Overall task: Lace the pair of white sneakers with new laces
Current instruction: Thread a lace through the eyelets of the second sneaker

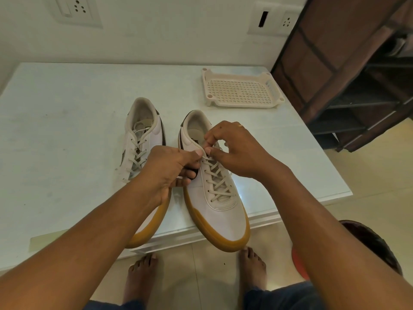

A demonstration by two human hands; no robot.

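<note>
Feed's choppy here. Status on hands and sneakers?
Left hand, right hand: both pinch lace at top eyelets. Right sneaker nearly laced; left sneaker laced. Tray apart, nothing blocking.

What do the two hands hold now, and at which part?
The left hand and the right hand both pinch the lace of the sneaker beneath them, near its top eyelets.

White gum-soled sneakers, side by side on table (67, 108), toes overhanging near edge. L sneaker (154, 133): laced, front part hidden. R sneaker (223, 218): cream lace (220, 177) criss-crossed thru eyelets, ends raised at top.
</note>
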